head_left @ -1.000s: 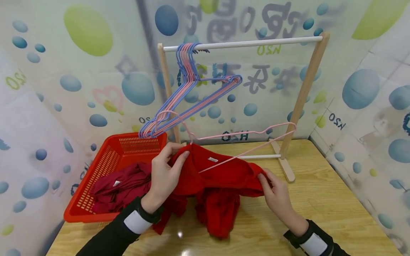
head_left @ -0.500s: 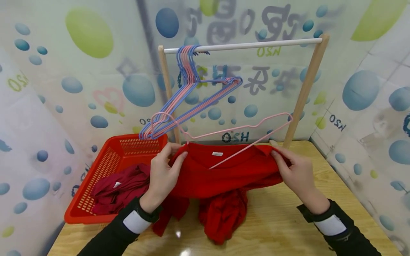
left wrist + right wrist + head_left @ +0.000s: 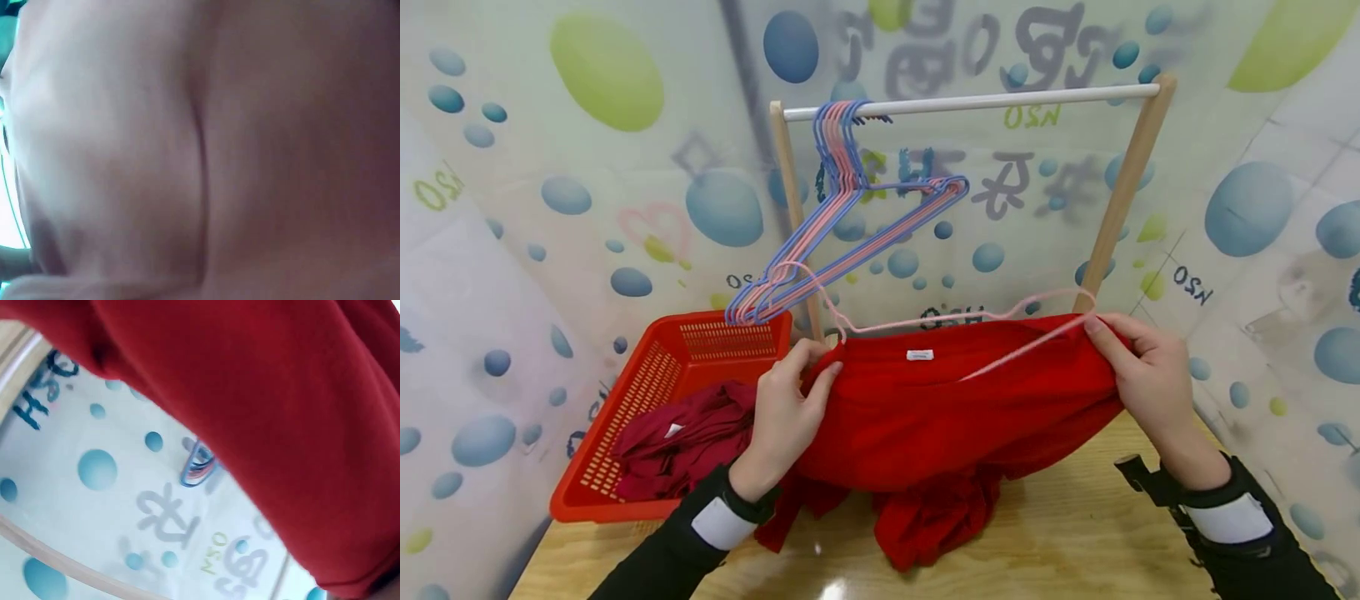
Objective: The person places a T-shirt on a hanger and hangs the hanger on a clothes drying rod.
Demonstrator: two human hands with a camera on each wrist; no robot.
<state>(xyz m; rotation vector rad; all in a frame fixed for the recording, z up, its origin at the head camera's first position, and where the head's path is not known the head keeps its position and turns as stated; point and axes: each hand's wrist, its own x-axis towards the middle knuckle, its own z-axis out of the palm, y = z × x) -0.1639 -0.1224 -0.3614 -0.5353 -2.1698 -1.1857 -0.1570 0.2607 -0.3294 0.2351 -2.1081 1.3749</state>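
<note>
A red shirt (image 3: 940,425) is stretched between both hands above the table, a white label at its neckline. My left hand (image 3: 784,412) pinches the neckline's left side, close to the hook base of a pink hanger (image 3: 917,323). The hanger's hook points left and its lower bar runs down into the neck opening. Its far right end meets my right hand (image 3: 1153,383), which pinches the shirt's neckline there. Red cloth fills much of the right wrist view; in the left wrist view, only blurred skin of the palm shows.
A red plastic basket (image 3: 602,417) holding a dark red garment (image 3: 688,437) stands at the left. Behind is a rack with a white rail (image 3: 1000,102) and wooden posts. Several blue and pink hangers (image 3: 842,200) hang at its left end, above the basket's right side.
My right hand has moved right and up, pulling the neckline wider and reaching the hanger's right end. The shirt is spread more broadly. The left hand stays nearly in place.
</note>
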